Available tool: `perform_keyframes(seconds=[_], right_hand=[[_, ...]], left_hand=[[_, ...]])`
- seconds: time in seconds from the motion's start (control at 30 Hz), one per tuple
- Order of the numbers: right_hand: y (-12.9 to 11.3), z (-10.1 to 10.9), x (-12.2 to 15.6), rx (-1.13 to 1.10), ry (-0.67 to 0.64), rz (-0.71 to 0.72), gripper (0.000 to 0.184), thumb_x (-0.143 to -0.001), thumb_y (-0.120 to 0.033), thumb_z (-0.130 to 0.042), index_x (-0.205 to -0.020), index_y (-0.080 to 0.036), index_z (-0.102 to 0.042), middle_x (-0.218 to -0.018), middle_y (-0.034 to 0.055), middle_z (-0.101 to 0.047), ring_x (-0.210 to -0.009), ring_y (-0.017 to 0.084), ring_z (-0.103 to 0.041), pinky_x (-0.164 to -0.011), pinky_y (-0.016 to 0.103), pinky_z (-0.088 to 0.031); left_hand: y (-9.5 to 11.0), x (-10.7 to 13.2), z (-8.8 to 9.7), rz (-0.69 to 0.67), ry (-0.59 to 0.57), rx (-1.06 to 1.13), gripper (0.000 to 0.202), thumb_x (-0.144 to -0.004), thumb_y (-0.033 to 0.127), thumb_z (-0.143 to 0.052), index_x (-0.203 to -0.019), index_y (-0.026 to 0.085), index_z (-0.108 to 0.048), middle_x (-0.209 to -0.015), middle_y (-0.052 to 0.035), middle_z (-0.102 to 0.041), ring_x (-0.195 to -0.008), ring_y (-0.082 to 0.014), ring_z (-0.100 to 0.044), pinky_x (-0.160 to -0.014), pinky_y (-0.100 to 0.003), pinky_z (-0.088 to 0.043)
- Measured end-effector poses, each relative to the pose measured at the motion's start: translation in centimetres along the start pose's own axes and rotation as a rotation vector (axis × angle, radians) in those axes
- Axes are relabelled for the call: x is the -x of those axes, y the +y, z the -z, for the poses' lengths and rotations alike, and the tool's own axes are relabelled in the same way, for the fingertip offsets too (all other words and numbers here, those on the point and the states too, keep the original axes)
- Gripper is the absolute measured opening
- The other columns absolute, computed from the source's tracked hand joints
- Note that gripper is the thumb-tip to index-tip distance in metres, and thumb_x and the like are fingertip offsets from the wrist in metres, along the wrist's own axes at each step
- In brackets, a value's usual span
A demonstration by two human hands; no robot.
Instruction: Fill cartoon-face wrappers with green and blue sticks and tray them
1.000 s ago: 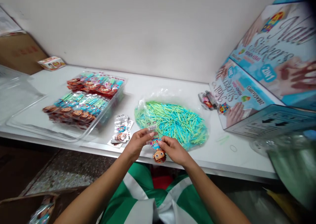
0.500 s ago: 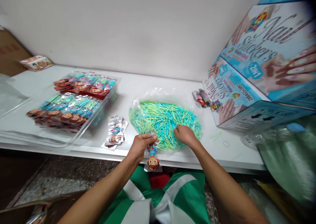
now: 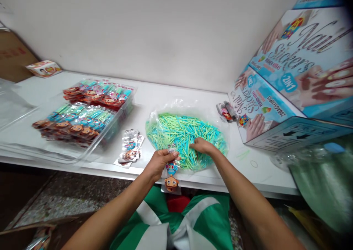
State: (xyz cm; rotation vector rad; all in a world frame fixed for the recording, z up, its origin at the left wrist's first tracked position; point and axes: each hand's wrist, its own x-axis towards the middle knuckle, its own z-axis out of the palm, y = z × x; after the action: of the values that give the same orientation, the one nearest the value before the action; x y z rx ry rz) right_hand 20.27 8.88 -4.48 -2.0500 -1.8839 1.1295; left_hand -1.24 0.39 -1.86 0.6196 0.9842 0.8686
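Observation:
My left hand point(image 3: 162, 161) pinches the top of a small clear packet point(image 3: 171, 182) with a brown monkey face on it. The packet hangs over the table's front edge. A clear plastic bag point(image 3: 176, 104) lies spread out, heaped with thin green and blue sticks point(image 3: 176, 132). At the right part of the heap, my right hand point(image 3: 202, 146) has its fingers curled in among the sticks; how many it grips is hidden. Left of the bag is a small pile of flat packets point(image 3: 130, 149) with the same monkey print.
A clear plastic tray point(image 3: 110, 127) at the left holds rows of filled packets point(image 3: 79, 123). Nail Stickers boxes point(image 3: 275, 92) stand at the right, with small dark packets point(image 3: 226, 111) beside them. Farther left are a small carton point(image 3: 44, 69) and a brown box point(image 3: 13, 57).
My right hand has shifted slightly left within the heap, its index finger now reaching out more. My left hand still holds the packet, which now faces up more plainly.

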Motion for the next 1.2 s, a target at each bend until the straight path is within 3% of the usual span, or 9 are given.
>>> perform_keyframes(seconds=[0.13,0.23,0.43,0.63,0.77,0.9,1.0,1.13,1.2], right_hand=[[-0.4,0.2,0.2,-0.375,-0.043,0.032,0.037,-0.072,-0.045,-0.057,-0.055,-0.021,-0.034,-0.043,-0.0091,-0.029,-0.038,0.005,-0.027,-0.039,0.020,-0.023],[-1.1,0.4,0.4,-0.656,-0.066,0.077,0.045,-0.070,-0.054,-0.057,-0.059,-0.023,-0.026,-0.046,-0.0111,-0.023,-0.038,0.004,-0.020,-0.037,0.019,-0.017],[-2.2,-0.8,1.5,-1.043,-0.083,0.138,0.049,-0.064,-0.059,-0.063,-0.064,-0.021,-0.033,-0.052,-0.0098,-0.032,-0.043,0.004,-0.032,-0.041,0.018,-0.028],[-2.8,-2.2,3.4,-1.189,-0.154,0.141,0.042,-0.064,-0.053,-0.068,-0.065,-0.018,-0.044,-0.051,-0.0066,-0.044,-0.046,0.007,-0.042,-0.047,0.023,-0.039],[-3.5,-2.3,4.1,-1.247,-0.104,0.140,0.038,-0.065,-0.047,-0.068,-0.064,-0.019,-0.043,-0.048,-0.0083,-0.040,-0.042,0.006,-0.038,-0.044,0.021,-0.036],[-4.1,-2.5,4.2,-1.275,-0.035,0.143,0.036,-0.065,-0.045,-0.067,-0.066,-0.020,-0.040,-0.051,-0.0090,-0.039,-0.042,0.006,-0.034,-0.042,0.020,-0.030],[-3.6,-2.2,4.2,-1.255,0.006,0.181,0.036,-0.068,-0.047,-0.065,-0.067,-0.020,-0.041,-0.056,-0.0073,-0.043,-0.050,0.008,-0.041,-0.049,0.022,-0.035],[-1.9,-0.8,4.8,-0.731,0.161,0.362,0.032,-0.082,-0.049,-0.049,-0.071,-0.019,-0.049,-0.074,-0.0011,-0.054,-0.074,0.013,-0.051,-0.073,0.029,-0.041],[-1.4,0.0,5.3,-0.412,0.139,0.428,0.032,-0.088,-0.047,-0.041,-0.074,-0.020,-0.050,-0.077,0.0000,-0.055,-0.076,0.015,-0.051,-0.077,0.031,-0.040]], left_hand=[[0.4,0.1,0.2,-0.009,-0.020,-0.019,0.027,-0.061,0.033,-0.078,-0.076,0.011,-0.072,-0.070,-0.0074,-0.071,-0.064,-0.0129,-0.062,-0.062,-0.022,-0.043],[0.7,0.0,-0.1,-0.028,-0.057,-0.046,0.027,-0.063,0.034,-0.076,-0.077,0.011,-0.072,-0.072,-0.0080,-0.071,-0.062,-0.0132,-0.061,-0.061,-0.023,-0.042],[0.6,-1.4,-2.0,-0.046,-0.163,0.006,0.030,-0.063,0.035,-0.076,-0.081,0.011,-0.072,-0.075,-0.0086,-0.071,-0.060,-0.0128,-0.060,-0.066,-0.026,-0.044],[0.8,-3.6,-3.3,-0.118,-0.200,0.100,0.032,-0.061,0.034,-0.077,-0.080,0.010,-0.072,-0.073,-0.0088,-0.071,-0.068,-0.0155,-0.063,-0.072,-0.028,-0.045],[0.9,-3.9,-4.0,-0.127,-0.224,0.084,0.033,-0.060,0.035,-0.078,-0.080,0.009,-0.073,-0.071,-0.0090,-0.071,-0.063,-0.0145,-0.062,-0.071,-0.028,-0.046],[0.3,-4.0,-4.5,-0.159,-0.215,0.082,0.033,-0.060,0.035,-0.077,-0.081,0.011,-0.073,-0.072,-0.0083,-0.071,-0.066,-0.0154,-0.062,-0.072,-0.029,-0.046],[0.5,-4.0,-4.2,-0.179,-0.201,0.051,0.032,-0.063,0.036,-0.075,-0.082,0.011,-0.073,-0.074,-0.0086,-0.071,-0.068,-0.0159,-0.063,-0.072,-0.029,-0.047],[3.0,-4.3,-2.9,-0.330,-0.016,-0.114,0.033,-0.064,0.040,-0.074,-0.082,0.012,-0.073,-0.077,-0.0083,-0.071,-0.066,-0.0160,-0.062,-0.065,-0.027,-0.047],[4.8,-5.0,-2.4,-0.475,0.137,-0.152,0.033,-0.063,0.041,-0.073,-0.080,0.013,-0.072,-0.076,-0.0073,-0.071,-0.065,-0.0149,-0.061,-0.062,-0.025,-0.046]])
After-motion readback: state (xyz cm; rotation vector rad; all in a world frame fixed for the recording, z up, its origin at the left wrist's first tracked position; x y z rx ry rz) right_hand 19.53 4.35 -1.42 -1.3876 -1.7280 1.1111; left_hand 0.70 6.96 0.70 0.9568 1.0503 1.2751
